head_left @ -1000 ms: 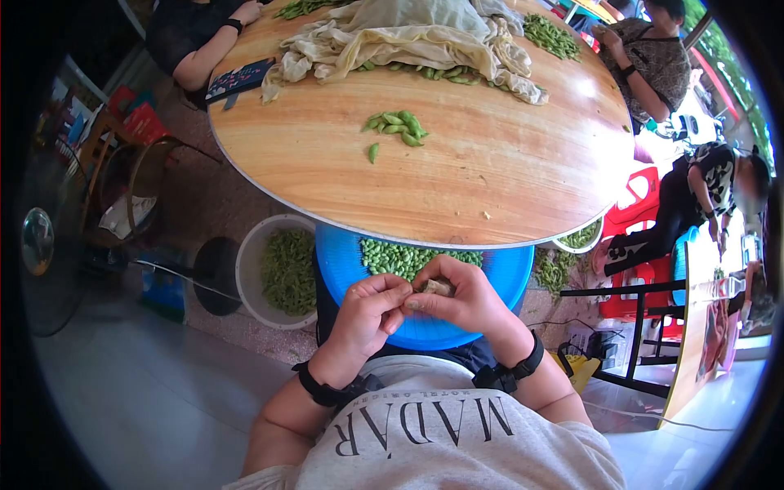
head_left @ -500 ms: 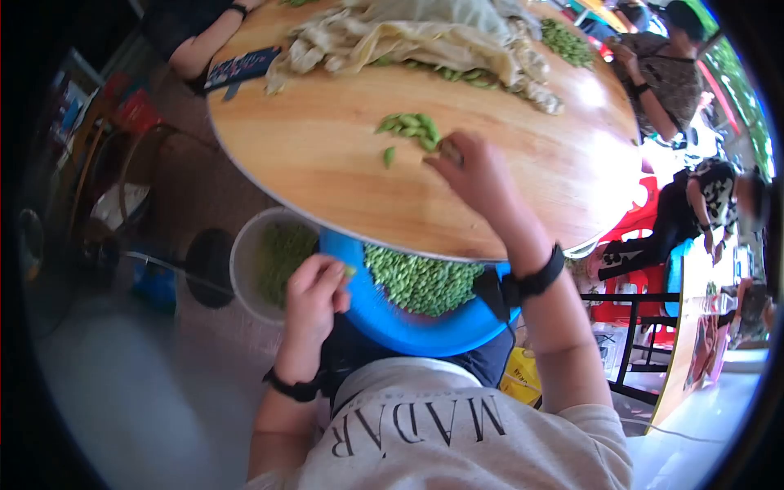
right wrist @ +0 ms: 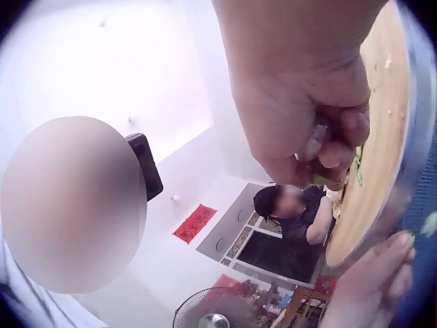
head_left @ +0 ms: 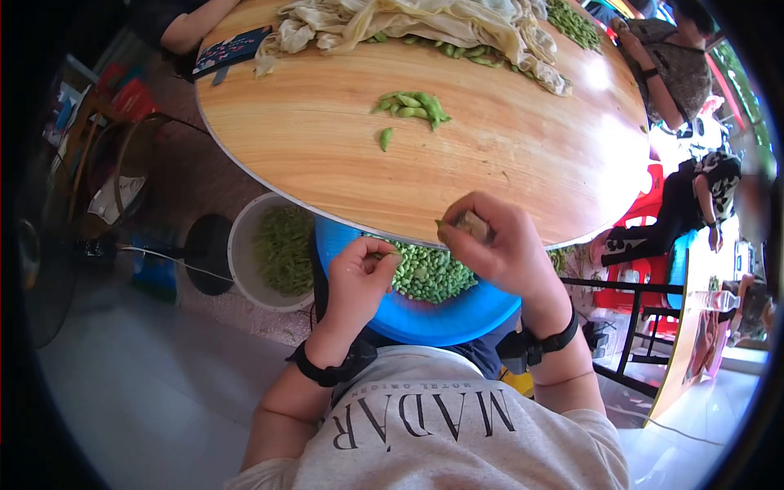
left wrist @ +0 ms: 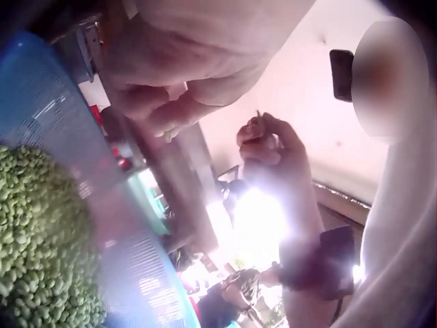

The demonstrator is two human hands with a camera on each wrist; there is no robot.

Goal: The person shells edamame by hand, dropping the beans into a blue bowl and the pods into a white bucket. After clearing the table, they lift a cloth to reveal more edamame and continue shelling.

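My right hand (head_left: 502,245) is over the table's near edge, pinching a green soybean pod (right wrist: 326,179) between thumb and forefinger. A pale, crumpled thing (head_left: 474,226) shows inside its curled fingers. Lower and to the left, my left hand (head_left: 359,273) has thumb and fingertips together on a small greenish piece (left wrist: 168,135), too small to make out. Beneath both hands is a blue basin (head_left: 433,325), partly under the tabletop, with many shelled green beans (head_left: 433,273) inside. Several whole pods (head_left: 412,106) lie in a small pile on the round wooden table (head_left: 310,122).
A white tub (head_left: 237,253) of green hulls stands left of the basin. Pale cloth (head_left: 408,33) covers more pods at the table's far side, near a dark booklet (head_left: 231,53). Other people sit around the table. A black-legged table (head_left: 682,343) stands at right.
My right hand reached forward to the pod pile, then came back toward me with a pod. My left hand swung out toward the white tub and has returned over the basin's left side.
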